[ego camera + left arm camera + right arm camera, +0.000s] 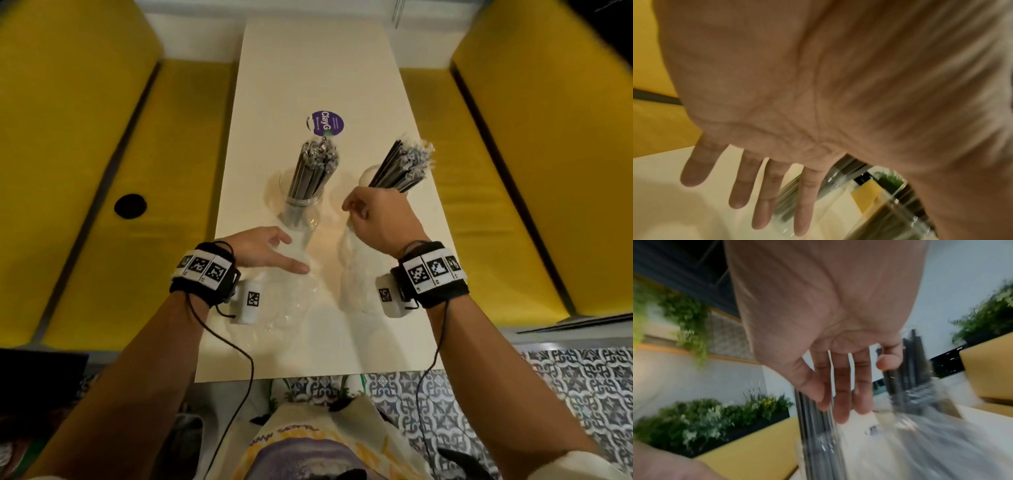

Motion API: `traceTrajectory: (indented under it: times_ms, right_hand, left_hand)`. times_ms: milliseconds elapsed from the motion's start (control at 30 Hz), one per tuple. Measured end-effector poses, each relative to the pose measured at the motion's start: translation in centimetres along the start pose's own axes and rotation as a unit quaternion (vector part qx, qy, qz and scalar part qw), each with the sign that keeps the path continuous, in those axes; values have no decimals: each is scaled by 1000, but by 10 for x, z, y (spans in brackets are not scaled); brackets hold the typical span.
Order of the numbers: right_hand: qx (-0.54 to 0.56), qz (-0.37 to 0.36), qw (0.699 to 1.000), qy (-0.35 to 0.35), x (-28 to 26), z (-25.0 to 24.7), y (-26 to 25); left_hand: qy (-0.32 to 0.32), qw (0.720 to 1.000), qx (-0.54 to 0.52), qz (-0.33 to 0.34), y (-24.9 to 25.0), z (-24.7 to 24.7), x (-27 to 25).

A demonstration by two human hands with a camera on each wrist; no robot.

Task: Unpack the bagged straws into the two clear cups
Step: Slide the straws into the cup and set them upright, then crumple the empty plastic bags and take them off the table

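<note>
Two clear cups stand mid-table. The left cup point(301, 214) holds a bundle of dark straws point(315, 164). My right hand point(356, 209) grips a second straw bundle point(402, 164) at its base, hiding most of the right cup point(367, 175). A clear plastic bag point(356, 270) trails from that hand toward me. In the right wrist view the right hand point(838, 394) lies against these straws point(818, 426). My left hand point(287, 253) is open with spread fingers point(766, 194), just in front of the left cup. It hovers over crumpled clear plastic point(284, 308) on the table.
The narrow white table point(322, 68) runs away from me between yellow benches point(85, 171) on both sides. A round purple sticker point(324, 122) lies behind the left cup. The table's near edge is close to my body, above the patterned floor tiles point(548, 394).
</note>
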State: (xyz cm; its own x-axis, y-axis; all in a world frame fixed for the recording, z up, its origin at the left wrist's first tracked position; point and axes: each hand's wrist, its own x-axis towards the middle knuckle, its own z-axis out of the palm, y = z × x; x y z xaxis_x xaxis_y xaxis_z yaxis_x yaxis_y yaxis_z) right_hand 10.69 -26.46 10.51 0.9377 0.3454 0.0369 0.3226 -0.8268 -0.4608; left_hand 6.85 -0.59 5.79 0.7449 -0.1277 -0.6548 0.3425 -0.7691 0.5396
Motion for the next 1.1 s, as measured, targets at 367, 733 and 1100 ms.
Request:
traceTrajectory:
  times_ms: [367, 733, 1100]
  right_hand:
    - [17, 138, 976, -167, -73, 68, 72]
    - [78, 72, 993, -48, -78, 106, 93]
    - [563, 199, 799, 68, -56, 107, 21]
  left_hand:
    - [118, 993, -5, 21, -59, 78, 32]
    - [342, 926, -153, -47, -36, 106, 42]
    - [9, 803, -596, -16, 21, 106, 35]
